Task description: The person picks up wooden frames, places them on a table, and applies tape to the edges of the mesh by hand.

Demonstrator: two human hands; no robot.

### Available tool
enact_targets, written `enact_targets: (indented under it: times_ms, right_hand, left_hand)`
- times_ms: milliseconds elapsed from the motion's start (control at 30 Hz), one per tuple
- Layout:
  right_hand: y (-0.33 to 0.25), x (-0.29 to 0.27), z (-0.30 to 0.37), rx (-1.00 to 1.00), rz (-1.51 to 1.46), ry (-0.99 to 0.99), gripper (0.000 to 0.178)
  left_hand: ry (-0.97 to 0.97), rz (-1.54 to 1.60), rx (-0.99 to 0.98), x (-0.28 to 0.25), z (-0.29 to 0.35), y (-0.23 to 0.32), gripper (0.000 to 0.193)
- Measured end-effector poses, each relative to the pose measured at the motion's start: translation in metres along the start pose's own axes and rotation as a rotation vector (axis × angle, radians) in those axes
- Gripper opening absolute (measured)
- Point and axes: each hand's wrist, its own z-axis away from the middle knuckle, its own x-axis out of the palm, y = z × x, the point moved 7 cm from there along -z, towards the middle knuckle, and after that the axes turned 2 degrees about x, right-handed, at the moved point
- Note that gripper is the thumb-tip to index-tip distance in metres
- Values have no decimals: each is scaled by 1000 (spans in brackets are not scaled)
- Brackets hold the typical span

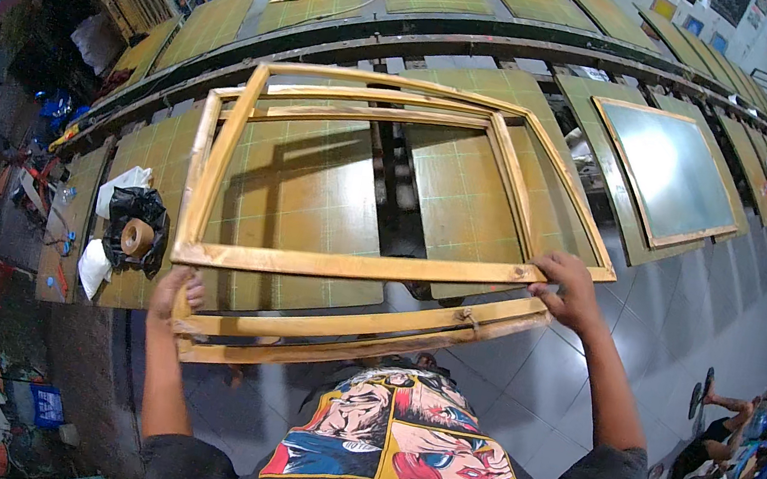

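Bare wooden frames (368, 269), at least two and overlapping, are held tilted in front of my body, above the boards. They have open middles and no mesh that I can make out. My left hand (178, 295) is closed around the lower frame's near left corner, just below the upper frame's corner. On the other side, my right hand (566, 288) grips the near right part, its fingers over the upper frame's near bar and its thumb by the lower bars (370, 323). How the frames touch under the fingers is hidden.
Flat boards with green grid lines (295, 189) lie on long rails. A mesh screen (669, 171) rests on a board at right. At left are a brown tape roll (137, 237), a black plastic bag (134, 204) and scissors (69, 240). A person (717, 478) is at far right.
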Motion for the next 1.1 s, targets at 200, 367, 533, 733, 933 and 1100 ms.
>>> enact_targets:
  times_ms: [200, 367, 533, 733, 933, 1100]
  right_hand:
    - [37, -19, 3, 14, -156, 99, 39]
    - [59, -3, 14, 8, -163, 147, 37]
    - [109, 38, 22, 54, -168, 91, 35]
    - [89, 70, 10, -6, -156, 165, 37]
    - [71, 108, 1, 96, -27, 38, 35]
    - [50, 126, -4, 77, 114, 28, 34]
  left_hand:
    - [160, -132, 146, 73, 104, 75, 31]
    - [231, -318, 427, 110, 210, 135, 33]
    - [223, -578, 700, 163, 265, 155, 34]
    - [113, -557, 885, 139, 308, 221, 32]
    - [101, -508, 1064, 88, 270, 262, 28]
    - [89, -204, 1181, -3, 179, 291, 21]
